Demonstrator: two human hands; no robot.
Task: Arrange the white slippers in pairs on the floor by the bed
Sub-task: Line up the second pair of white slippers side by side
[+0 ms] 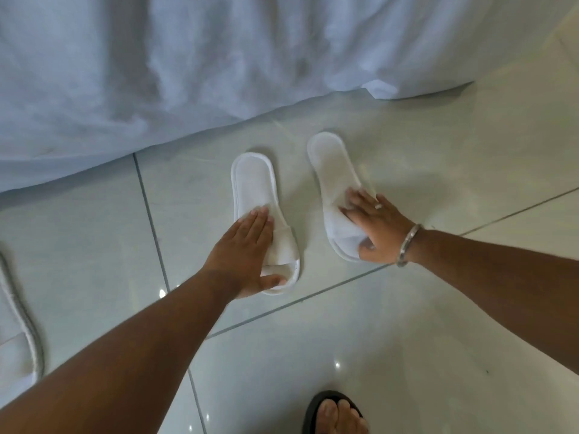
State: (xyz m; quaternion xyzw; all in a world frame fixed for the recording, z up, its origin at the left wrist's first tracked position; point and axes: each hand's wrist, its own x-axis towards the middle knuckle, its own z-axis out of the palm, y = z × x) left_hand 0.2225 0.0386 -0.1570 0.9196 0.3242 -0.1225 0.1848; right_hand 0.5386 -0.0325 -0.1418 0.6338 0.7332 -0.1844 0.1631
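Bed sheet (156,73), white and rumpled, fills the top of the view and hangs to the tiled floor (407,324), its hem running on a slant from lower left to upper right.

Tiles pale, glossy, dark grout lines. Person bent over them, both arms reaching forward; one foot in a dark sandal (333,413) at the bottom edge.

Two white slippers lie on the floor just beside the hem, heels toward the bed, open toes toward the person. Left slipper (255,189) roughly straight; right slipper (332,170) angled, heel tipped leftward, so the two are near but not parallel (gap wider at the toes than at the heels).

Left hand (247,249) lies flat on the left slipper's strap, fingers together and extended, thumb at the toe opening — pressing, not gripping. Right hand (372,227) is spread flat over the right slipper's strap, thumb hooked at the toe edge; silver bangle (409,244) at the wrist.

A third slipper (22,324), partly cut off, at the left edge, well apart from these.

Progress, as judged: first pair down and nearly squared; right one wants straightening. Third slipper unpaired; its mate not visible.
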